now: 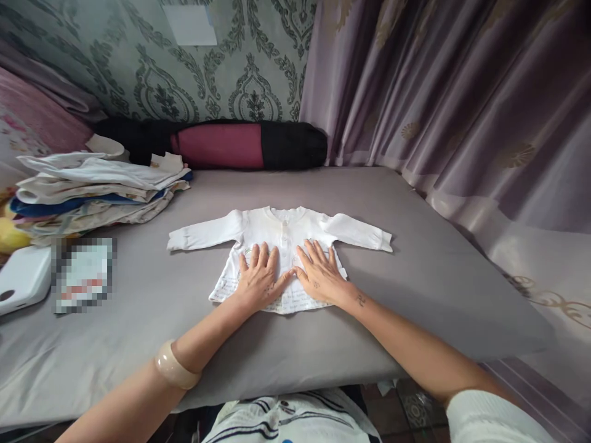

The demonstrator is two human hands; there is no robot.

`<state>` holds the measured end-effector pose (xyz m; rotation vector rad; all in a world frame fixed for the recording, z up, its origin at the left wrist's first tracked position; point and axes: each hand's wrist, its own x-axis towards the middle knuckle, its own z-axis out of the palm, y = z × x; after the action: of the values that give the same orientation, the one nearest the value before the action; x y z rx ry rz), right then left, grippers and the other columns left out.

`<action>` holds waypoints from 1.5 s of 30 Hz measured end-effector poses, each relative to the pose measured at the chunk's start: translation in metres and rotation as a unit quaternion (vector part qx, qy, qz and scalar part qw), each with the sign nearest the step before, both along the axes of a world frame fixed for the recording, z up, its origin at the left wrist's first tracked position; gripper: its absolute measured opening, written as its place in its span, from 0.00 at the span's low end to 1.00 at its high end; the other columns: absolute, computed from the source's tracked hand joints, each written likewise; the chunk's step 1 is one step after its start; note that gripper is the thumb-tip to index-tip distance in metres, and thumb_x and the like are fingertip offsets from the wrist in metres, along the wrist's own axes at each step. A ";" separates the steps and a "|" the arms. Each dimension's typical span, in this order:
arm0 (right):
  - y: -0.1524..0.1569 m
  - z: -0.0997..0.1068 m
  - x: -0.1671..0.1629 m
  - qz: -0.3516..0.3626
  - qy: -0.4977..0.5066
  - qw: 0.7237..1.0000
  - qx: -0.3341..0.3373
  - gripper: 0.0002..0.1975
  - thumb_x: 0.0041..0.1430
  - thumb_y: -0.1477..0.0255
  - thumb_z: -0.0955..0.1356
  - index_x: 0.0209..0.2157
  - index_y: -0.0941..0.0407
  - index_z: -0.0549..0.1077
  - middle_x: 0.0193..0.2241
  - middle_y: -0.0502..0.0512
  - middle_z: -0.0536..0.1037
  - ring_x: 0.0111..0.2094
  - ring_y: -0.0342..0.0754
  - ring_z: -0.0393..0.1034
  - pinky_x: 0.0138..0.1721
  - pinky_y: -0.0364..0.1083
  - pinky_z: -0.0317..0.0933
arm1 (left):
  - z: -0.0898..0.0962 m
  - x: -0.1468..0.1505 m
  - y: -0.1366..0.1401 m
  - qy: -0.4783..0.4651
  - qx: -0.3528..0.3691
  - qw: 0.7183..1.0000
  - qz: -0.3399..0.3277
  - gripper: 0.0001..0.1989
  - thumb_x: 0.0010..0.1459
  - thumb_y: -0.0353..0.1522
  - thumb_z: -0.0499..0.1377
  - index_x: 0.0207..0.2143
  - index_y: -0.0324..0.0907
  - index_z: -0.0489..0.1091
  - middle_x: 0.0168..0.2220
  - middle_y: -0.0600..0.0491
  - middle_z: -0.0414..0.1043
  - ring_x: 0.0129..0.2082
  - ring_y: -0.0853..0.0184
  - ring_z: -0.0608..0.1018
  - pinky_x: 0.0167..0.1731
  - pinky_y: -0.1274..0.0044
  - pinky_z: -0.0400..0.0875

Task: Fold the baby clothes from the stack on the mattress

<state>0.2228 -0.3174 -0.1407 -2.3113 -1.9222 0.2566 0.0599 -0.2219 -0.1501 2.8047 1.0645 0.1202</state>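
A small white long-sleeved shirt point(286, 231) lies spread face up, its collar pointing away from me and both sleeves stretched out sideways. It has a short button placket at the neck and printed lettering near the hem. My left hand point(258, 278) rests flat on the left half of its body, fingers spread. On the right half lies my right hand point(321, 271), also flat with the fingers apart. The two thumbs nearly meet at the middle of the shirt. Parts of the printed front are hidden under my palms.
The shirt lies on a grey sheet-covered surface point(429, 295). A pile of folded clothes point(101, 184) sits at the left, with a white device point(25, 280) and a blurred-out object point(85, 275) in front. Along the back wall runs a black and maroon roll point(217, 144). Curtains point(443, 92) hang at the right.
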 end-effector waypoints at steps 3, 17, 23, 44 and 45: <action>-0.014 0.004 -0.005 0.020 0.016 1.000 -0.001 0.29 0.70 0.60 0.53 0.68 0.57 0.52 0.70 0.64 0.44 0.70 0.63 0.34 0.64 0.71 0.34 | -0.001 -0.001 0.002 -0.006 -0.010 1.000 -0.029 0.37 0.65 0.52 0.42 0.67 0.37 0.50 0.68 0.34 0.47 0.68 0.42 0.48 0.60 0.45 0.46; -0.034 0.009 0.060 0.095 0.158 0.978 0.100 0.19 0.68 0.71 0.59 0.54 0.54 0.73 0.59 0.56 0.70 0.62 0.48 0.61 0.62 0.51 0.56 | 0.024 0.015 0.024 -0.021 0.032 0.968 -0.247 0.22 0.69 0.41 0.43 0.58 0.45 0.64 0.55 0.43 0.68 0.56 0.54 0.69 0.58 0.57 0.57; -0.035 -0.005 0.070 0.067 0.208 0.953 0.209 0.11 0.63 0.72 0.66 0.44 0.54 0.78 0.48 0.56 0.78 0.52 0.48 0.71 0.56 0.49 0.63 | 0.019 0.058 0.030 -0.046 0.000 0.962 -0.268 0.20 0.68 0.35 0.42 0.56 0.41 0.65 0.55 0.42 0.68 0.56 0.56 0.69 0.56 0.64 0.62; -0.043 0.005 0.072 0.051 0.136 0.972 0.186 0.09 0.65 0.75 0.65 0.40 0.54 0.78 0.44 0.54 0.78 0.48 0.47 0.69 0.52 0.46 0.64 | -0.009 0.169 0.080 -0.047 -0.024 0.985 -0.163 0.22 0.68 0.38 0.43 0.61 0.43 0.60 0.65 0.44 0.57 0.65 0.57 0.60 0.62 0.60 0.55; -0.044 0.006 0.072 0.047 0.134 0.973 0.183 0.09 0.65 0.75 0.65 0.40 0.54 0.78 0.44 0.54 0.78 0.49 0.47 0.69 0.52 0.46 0.64 | -0.008 0.171 0.080 -0.046 -0.024 0.986 -0.157 0.22 0.67 0.38 0.44 0.60 0.44 0.61 0.65 0.45 0.58 0.65 0.56 0.61 0.62 0.60 0.56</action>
<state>0.2944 -0.3612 -0.1347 -1.8526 -1.7722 0.1920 0.2308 -0.1414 -0.1579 2.8490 0.5860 0.1843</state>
